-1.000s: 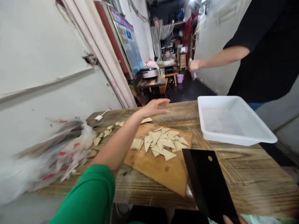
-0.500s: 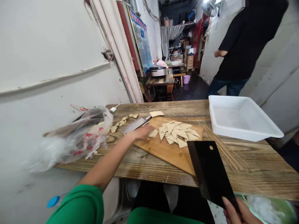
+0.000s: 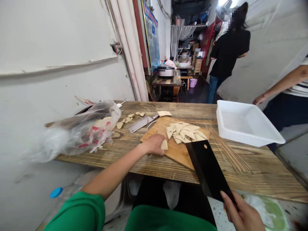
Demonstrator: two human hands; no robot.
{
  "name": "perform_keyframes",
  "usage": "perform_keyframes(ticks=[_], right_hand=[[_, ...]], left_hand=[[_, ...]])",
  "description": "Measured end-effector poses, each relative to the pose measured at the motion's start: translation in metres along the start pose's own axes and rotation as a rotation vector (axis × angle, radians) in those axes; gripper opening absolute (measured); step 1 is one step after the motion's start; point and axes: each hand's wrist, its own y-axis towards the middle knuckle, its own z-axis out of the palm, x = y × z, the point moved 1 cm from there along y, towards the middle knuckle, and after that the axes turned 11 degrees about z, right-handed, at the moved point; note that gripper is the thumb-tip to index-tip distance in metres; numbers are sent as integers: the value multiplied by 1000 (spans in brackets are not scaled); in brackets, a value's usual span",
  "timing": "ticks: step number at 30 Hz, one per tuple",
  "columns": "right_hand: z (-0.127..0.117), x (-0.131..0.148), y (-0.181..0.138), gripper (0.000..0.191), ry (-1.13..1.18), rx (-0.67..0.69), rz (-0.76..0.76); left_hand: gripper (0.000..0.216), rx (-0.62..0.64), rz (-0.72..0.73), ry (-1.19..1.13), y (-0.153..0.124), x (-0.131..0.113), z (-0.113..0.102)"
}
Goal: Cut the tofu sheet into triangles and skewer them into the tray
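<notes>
My left hand (image 3: 154, 144) rests on the near left part of a wooden cutting board (image 3: 178, 152), fingers curled round a pale tofu piece (image 3: 164, 145). A heap of triangular tofu pieces (image 3: 184, 132) lies on the board's far half. My right hand (image 3: 242, 213) grips the handle end of a broad black cleaver (image 3: 207, 166), whose blade slants over the board's near right corner. The board sits on a wooden table (image 3: 264, 170).
A white plastic tray (image 3: 245, 123) stands at the right, bamboo skewers (image 3: 227, 150) beside it. A second knife (image 3: 141, 124), loose tofu bits (image 3: 125, 120) and a plastic bag (image 3: 81, 131) lie at the left. One person walks away down the passage; another's arm (image 3: 279, 85) reaches near the tray.
My left hand drew back from the far side to the board's near edge and closed on a tofu piece. The cleaver shifted left over the board. The person in black walked away.
</notes>
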Motion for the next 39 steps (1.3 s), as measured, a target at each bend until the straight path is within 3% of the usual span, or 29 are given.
perform_keyframes(ticks=[3,8,13,17,22,29,35,39], right_hand=[[-12,22,14,30,-187,26,-145],[-24,67,43,34,-511,52,-321],[-21,102,70,31,-741,82,-404],[-13,128,81,29,-846,123,-353],[-2,146,82,27,-919,162,-331],[-7,141,82,27,-884,213,-322],[-16,152,94,32,-803,87,-440],[-7,171,104,34,-826,102,-527]], left_hand=[[42,-98,63,-80,-10,-8,8],[69,-224,181,-167,-30,2,12],[47,-423,251,-151,-48,16,31],[27,-542,209,-149,-52,14,49],[22,-665,226,-91,-52,7,63],[20,-719,284,-4,-52,2,63],[26,-803,138,26,-59,-4,66],[20,-837,126,6,-62,-7,73]])
